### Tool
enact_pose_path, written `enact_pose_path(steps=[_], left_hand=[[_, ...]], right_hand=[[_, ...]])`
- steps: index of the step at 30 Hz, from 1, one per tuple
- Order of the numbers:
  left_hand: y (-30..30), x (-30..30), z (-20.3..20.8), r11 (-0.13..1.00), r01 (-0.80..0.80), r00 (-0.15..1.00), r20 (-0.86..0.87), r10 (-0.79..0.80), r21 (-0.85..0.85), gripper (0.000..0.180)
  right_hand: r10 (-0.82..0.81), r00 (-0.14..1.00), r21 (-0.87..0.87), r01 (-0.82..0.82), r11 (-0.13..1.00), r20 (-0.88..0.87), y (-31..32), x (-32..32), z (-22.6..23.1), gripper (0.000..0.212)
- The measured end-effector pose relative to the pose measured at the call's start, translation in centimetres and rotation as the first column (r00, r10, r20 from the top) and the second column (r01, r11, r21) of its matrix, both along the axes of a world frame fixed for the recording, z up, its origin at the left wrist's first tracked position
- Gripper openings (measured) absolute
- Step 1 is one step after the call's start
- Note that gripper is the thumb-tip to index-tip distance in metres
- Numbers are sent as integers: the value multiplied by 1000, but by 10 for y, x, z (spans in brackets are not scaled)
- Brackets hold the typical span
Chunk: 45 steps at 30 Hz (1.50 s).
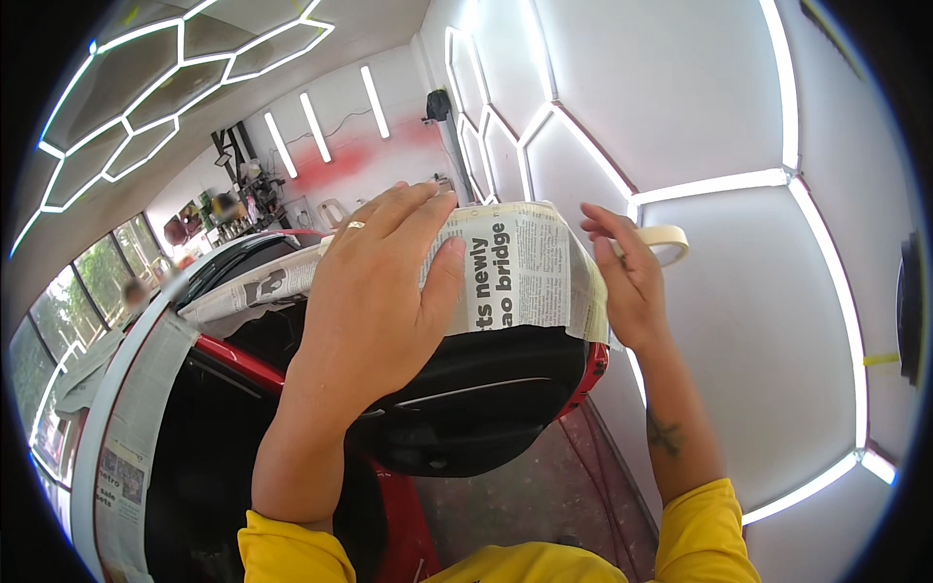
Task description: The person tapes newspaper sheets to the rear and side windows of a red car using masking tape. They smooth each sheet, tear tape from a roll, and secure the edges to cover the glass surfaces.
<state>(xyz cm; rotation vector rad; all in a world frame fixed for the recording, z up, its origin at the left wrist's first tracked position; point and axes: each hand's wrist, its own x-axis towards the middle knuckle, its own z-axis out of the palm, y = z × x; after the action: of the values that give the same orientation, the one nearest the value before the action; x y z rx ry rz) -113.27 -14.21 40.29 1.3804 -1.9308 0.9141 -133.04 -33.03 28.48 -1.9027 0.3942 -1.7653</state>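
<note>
My left hand (374, 282) lies over a sheet of newspaper (539, 277), fingers stretched out and thumb apart. The sheet covers the upper part of an open red car door (466, 398), whose inner panel is black. At the sheet's right edge is my right hand (632, 287), fingers bent around a roll of cream masking tape (677, 238) that sticks out beyond them. Its exact grip on the roll is partly hidden. A gold-coloured ring (356, 225) is on a left finger.
More newspaper (262, 287) runs along the car to the left, and paper (131, 428) lines the pale roof edge (97, 428). A white wall with light tubes (714, 183) stands close on the right. Red hose-like lines (603, 466) lie on the floor. Shelved items (248, 189) stand far back.
</note>
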Motion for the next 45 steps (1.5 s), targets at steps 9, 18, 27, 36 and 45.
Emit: enact_pose_path(steps=[9,18,27,36,45], left_hand=[[0,67,-20,983,-183,982,46,183,14,42],[9,114,-32,973,-221,974,-59,217,-63,38],[53,138,-103,915,-201,958,-267,108,-350,39],[94,48,-253,936,345,565,-812,-145,72,30],[86,44,-266,893,289,875,-474,-101,344,54]], right_hand=[[-135,984,9,137,991,-117,7,26,24,39],[-602,768,-511,434,742,-220,42,38,67,35],[-101,991,-489,46,871,-88,135,15,27,50],[658,739,544,-496,677,-146,157,40,-154,117],[687,438,564,-393,727,-580,156,48,-176,118]])
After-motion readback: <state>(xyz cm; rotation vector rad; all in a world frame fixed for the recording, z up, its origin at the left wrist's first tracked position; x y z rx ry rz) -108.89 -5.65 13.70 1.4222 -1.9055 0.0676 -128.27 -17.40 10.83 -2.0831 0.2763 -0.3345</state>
